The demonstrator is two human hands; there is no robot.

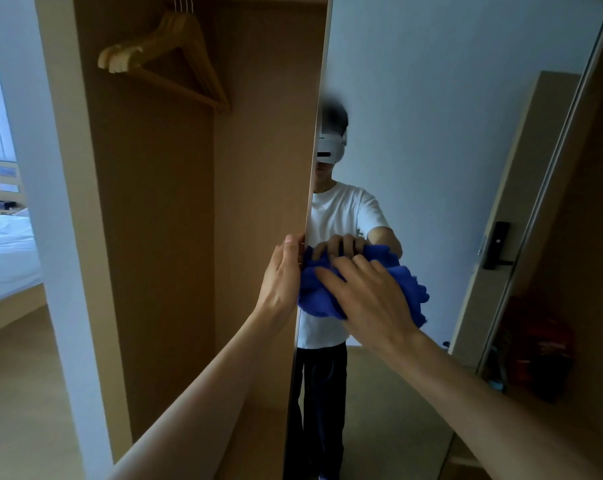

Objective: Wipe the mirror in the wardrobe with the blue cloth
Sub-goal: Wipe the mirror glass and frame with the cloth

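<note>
Single head cam, facing forward, close to the mirror (449, 161); left hand (280, 277) grips its edge mid-frame.

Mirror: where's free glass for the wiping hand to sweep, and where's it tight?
Free: the mirror above the blue cloth, between its left edge and right frame; also the glass below the cloth. Tight: the left edge, where the left hand holds the mirror right beside the cloth under the right hand.
</note>
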